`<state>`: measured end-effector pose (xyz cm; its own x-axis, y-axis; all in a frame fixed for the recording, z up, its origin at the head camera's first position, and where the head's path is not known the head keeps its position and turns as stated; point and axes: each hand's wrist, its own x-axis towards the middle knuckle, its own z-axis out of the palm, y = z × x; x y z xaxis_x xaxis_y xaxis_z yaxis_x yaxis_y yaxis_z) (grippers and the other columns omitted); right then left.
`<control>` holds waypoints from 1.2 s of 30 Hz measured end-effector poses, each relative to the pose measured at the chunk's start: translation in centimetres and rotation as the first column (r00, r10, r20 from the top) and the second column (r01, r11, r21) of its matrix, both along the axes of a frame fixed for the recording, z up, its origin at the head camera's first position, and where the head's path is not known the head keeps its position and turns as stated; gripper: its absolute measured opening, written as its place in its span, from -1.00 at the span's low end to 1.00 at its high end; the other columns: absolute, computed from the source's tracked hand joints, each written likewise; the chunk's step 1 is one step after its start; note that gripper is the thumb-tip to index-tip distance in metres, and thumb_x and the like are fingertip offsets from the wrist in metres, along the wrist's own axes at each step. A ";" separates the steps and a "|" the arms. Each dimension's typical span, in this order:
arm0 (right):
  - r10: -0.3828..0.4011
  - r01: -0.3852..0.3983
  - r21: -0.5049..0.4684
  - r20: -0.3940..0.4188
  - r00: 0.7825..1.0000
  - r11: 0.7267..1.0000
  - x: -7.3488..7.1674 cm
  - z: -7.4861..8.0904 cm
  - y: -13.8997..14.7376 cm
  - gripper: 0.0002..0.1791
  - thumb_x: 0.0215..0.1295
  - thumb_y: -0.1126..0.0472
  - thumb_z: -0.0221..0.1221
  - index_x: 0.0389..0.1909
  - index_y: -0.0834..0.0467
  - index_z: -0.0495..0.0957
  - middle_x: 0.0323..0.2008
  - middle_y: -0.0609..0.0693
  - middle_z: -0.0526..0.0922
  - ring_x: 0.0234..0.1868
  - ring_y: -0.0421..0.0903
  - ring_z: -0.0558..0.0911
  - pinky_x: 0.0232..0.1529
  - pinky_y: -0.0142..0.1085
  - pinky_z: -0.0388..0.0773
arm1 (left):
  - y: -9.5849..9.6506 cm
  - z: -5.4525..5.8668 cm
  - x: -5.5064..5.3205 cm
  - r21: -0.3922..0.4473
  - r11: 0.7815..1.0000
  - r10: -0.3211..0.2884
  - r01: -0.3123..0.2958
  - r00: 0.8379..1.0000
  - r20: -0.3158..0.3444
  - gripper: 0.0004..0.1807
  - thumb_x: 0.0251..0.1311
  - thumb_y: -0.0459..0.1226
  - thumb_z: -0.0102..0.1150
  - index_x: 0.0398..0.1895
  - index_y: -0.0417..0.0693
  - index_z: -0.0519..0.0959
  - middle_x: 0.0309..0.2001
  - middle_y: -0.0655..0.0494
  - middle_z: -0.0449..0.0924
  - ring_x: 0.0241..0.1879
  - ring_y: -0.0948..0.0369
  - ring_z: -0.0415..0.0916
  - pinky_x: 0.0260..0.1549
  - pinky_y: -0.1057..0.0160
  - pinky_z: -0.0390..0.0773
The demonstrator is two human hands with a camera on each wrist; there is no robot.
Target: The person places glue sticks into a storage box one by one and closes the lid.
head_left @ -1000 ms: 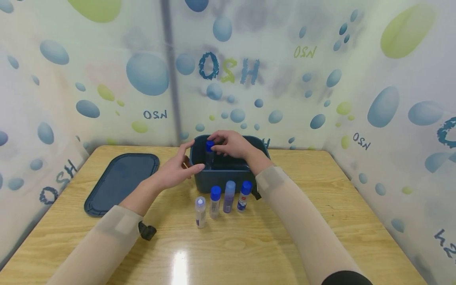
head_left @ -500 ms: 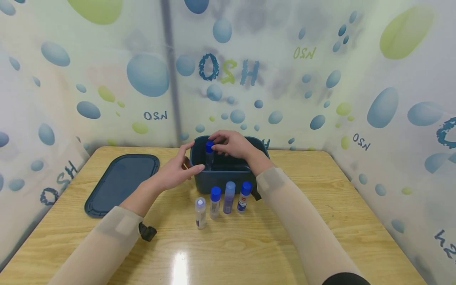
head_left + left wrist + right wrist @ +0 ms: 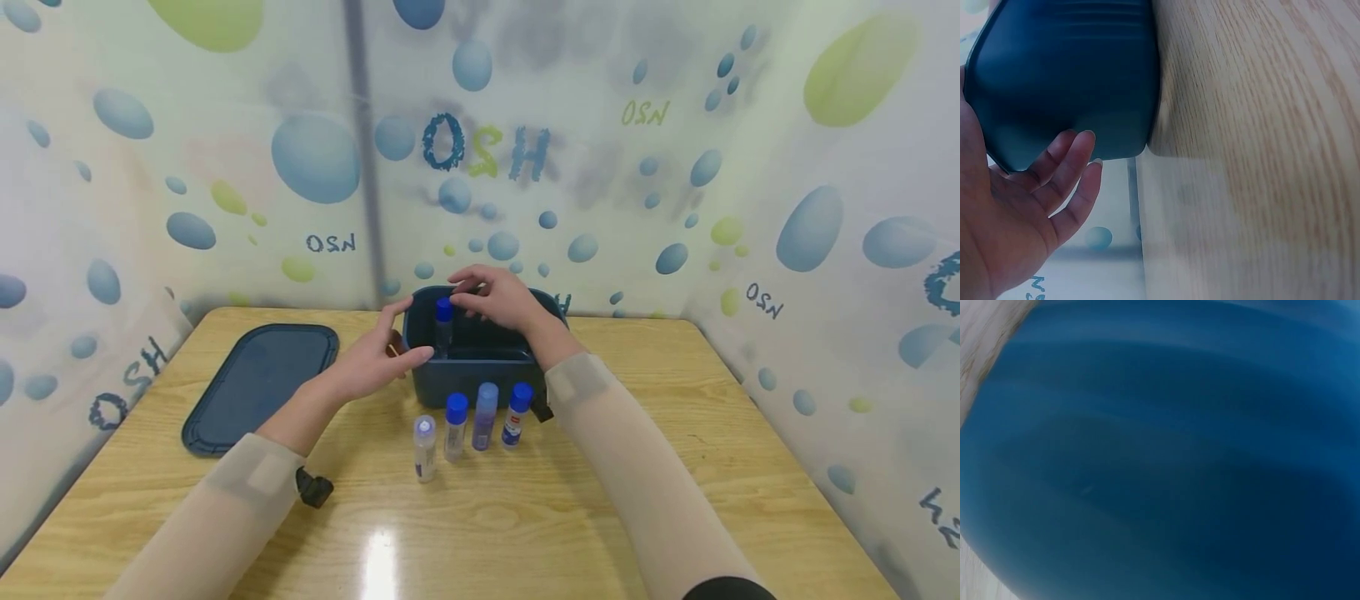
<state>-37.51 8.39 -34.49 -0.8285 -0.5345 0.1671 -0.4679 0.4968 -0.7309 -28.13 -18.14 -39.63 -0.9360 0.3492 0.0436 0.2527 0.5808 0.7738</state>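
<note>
Glue stick [image 3: 444, 330] stands in the bin [image 3: 433, 385], right hand [image 3: 498, 298] beside it with fingers slightly parted, left hand [image 3: 369, 360] fingers wide against the bin; placing looks done, next likely calling for another stick [image 3: 454, 435] from the surface [image 3: 517, 525].

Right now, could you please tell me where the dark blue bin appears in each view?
Head: the dark blue bin sits near the centre, just below the middle.
Left wrist: the bin fills much of the upper left.
Right wrist: a blurred blue surface, apparently the bin, fills nearly everything.
Shared landmark: the wooden table, in the right wrist view only at the left edge.
</note>
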 end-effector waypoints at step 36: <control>-0.013 0.020 -0.192 0.038 0.999 0.981 9.7 1.4 7.4 -0.67 0.62 0.07 0.31 0.30 -0.02 0.69 0.17 0.03 0.81 -0.08 0.27 0.76 -0.16 -0.03 0.71 | 0.0 -0.1 -0.1 0.026 1.000 0.002 -0.003 0.999 0.032 0.08 0.56 0.22 0.22 0.83 0.38 -0.30 -0.14 -0.14 0.65 -0.17 -0.11 0.70 -0.13 0.11 0.65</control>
